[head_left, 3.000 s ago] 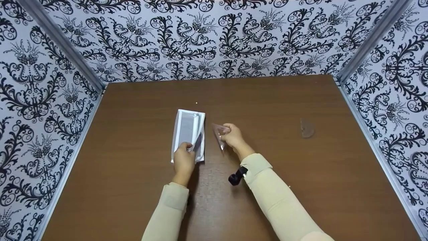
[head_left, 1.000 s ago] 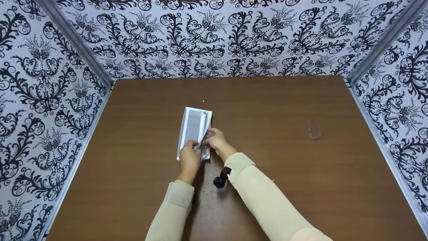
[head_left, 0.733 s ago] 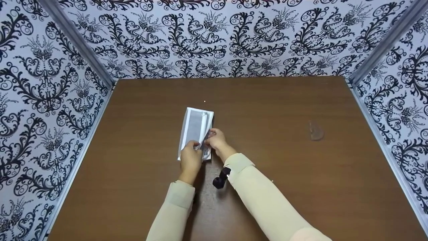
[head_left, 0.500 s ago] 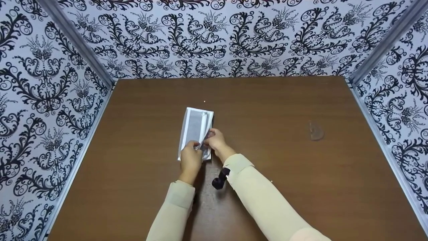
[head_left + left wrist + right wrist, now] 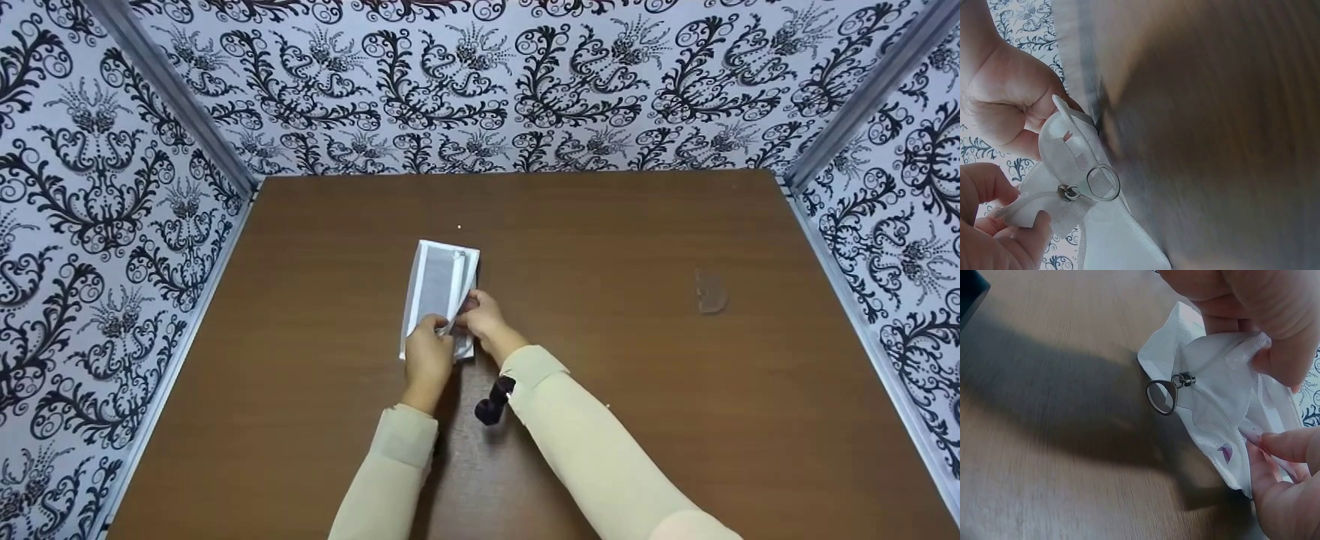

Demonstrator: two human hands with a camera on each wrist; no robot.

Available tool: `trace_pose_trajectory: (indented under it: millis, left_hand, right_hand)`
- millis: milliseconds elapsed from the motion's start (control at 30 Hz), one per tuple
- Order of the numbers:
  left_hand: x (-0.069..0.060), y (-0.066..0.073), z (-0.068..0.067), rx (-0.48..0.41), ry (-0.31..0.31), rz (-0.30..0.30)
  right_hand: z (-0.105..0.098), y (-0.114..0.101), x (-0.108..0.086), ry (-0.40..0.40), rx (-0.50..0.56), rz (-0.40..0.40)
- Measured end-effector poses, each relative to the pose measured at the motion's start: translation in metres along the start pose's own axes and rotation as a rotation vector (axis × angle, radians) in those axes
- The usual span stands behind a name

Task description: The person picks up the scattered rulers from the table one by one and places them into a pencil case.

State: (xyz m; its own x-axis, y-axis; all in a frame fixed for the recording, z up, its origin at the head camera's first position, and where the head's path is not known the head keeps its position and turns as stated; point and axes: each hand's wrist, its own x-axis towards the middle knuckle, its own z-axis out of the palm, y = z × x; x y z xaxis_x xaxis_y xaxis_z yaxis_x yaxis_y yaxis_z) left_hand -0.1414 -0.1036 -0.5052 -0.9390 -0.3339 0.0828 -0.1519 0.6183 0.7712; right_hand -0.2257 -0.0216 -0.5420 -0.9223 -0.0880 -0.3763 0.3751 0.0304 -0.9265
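A white and grey mesh zip pouch (image 5: 436, 281) lies on the brown table. My left hand (image 5: 428, 360) pinches the zipped edge of its opening; in the left wrist view the fingers (image 5: 1030, 230) hold the fabric beside the zip's metal ring (image 5: 1103, 183). At the pouch's right side, my right hand (image 5: 486, 321) has its fingers in the opening. In the right wrist view, that hand (image 5: 1283, 467) pinches a clear, pinkish set square (image 5: 1253, 439), largely hidden by pouch and fingers. The zip ring (image 5: 1161, 397) hangs over the near end.
A clear half-round protractor (image 5: 709, 292) lies on the right part of the table (image 5: 600, 247). A black device (image 5: 491, 403) sticks out from my right sleeve. Patterned walls (image 5: 480, 90) stand at the back and both sides.
My right hand has moved left from beside the pouch into its opening, taking the clear set square with it. The left hand keeps its pinch. Over the last half second, little has moved.
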Motion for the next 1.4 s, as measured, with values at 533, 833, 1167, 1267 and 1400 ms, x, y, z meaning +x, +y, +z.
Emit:
trace_pose_trajectory:
  millis: [533,833,1167,1267,1400]
  left_hand:
    - [-0.001,0.001,0.001,-0.02,0.0,-0.004]
    - [-0.001,0.003,-0.001,-0.037,0.01,0.003]
    - [0.001,0.002,-0.001,-0.053,0.026,-0.004]
    - [0.001,0.002,-0.001,-0.049,0.024,-0.004]
    - [0.0,0.002,-0.001,-0.048,0.031,0.005]
  right_hand:
    - [-0.004,-0.011,-0.018,-0.079,-0.1,-0.033]
    - [-0.005,-0.014,-0.017,-0.071,-0.109,-0.023]
    - [-0.007,-0.014,-0.014,-0.055,-0.045,-0.076]
    - [-0.008,-0.011,-0.011,-0.055,-0.044,-0.102]
    - [-0.009,0.082,0.097,-0.05,-0.017,-0.14]
